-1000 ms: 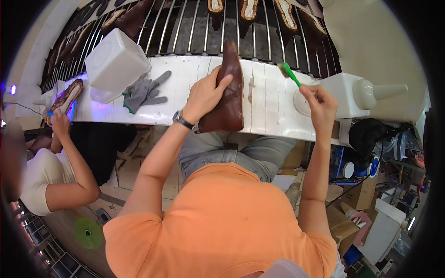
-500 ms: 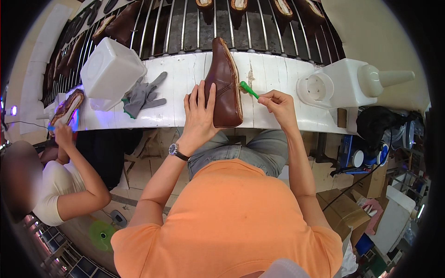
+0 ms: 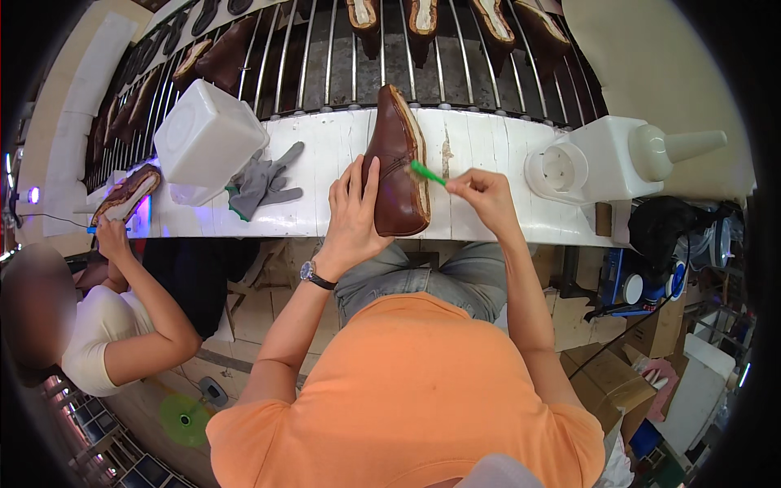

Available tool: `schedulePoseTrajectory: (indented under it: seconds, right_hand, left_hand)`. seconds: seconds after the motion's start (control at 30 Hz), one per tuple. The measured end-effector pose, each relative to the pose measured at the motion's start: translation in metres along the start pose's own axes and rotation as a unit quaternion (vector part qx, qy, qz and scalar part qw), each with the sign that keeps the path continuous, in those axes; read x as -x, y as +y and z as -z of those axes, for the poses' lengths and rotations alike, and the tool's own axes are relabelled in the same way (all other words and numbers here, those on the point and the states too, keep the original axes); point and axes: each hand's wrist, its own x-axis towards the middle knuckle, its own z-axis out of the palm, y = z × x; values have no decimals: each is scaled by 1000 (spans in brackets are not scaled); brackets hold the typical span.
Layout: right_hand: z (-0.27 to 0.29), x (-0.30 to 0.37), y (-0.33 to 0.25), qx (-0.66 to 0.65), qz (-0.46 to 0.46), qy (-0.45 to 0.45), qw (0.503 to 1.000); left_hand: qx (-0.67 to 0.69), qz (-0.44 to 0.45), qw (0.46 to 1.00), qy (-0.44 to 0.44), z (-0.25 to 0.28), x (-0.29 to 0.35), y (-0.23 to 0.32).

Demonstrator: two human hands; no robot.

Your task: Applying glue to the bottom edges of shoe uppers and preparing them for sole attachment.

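Observation:
A brown leather boot (image 3: pixel 394 195) lies on its side on the white bench, toe pointing away from me and its pale, unsoled bottom edge facing right. My left hand (image 3: pixel 351 207) grips the boot from the left, thumb near its heel end and fingers spread over the leather. In my right hand (image 3: pixel 482 198) a small brush with a green handle (image 3: pixel 431 174) is pinched between thumb and fingers. The brush's head reaches the boot's lower edge around mid-length; its bristles are blurred, and whether they touch the leather I cannot tell.
Left on the bench (image 3: pixel 325 130) are a white plastic container (image 3: pixel 210 134) and a grey glove (image 3: pixel 268 183). To the right lies a white bottle (image 3: pixel 622 159) beside a round tub (image 3: pixel 557 169). Beyond, a roller rack (image 3: pixel 443 73) carries several boots. A co-worker's hand (image 3: pixel 112 237) holds another shoe (image 3: pixel 126 195) at far left.
The brush head has shifted left relative to the boot, from just outside its edge to over the edge of the leather. My left hand stays on the boot. The whole view has shifted slightly.

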Motion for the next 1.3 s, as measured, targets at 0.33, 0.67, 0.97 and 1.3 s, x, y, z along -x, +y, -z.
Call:
schedulePoseTrajectory:
  seconds: [0.33, 0.67, 0.97, 1.3]
  right_hand:
    - [-9, -51, 1, 27, 89, 85, 992]
    - [31, -12, -2, -182, -59, 16, 981]
    - [29, 9, 33, -269, -45, 14, 962]
    - [37, 13, 40, -294, -16, 11, 956]
  left_hand:
    - [34, 10, 999, 8, 0, 5, -4]
    - [-1, 7, 999, -44, 6, 2, 3]
    - [-149, -91, 975, -134, 29, -42, 26]
    - [-165, -209, 956, -125, 15, -25, 45]
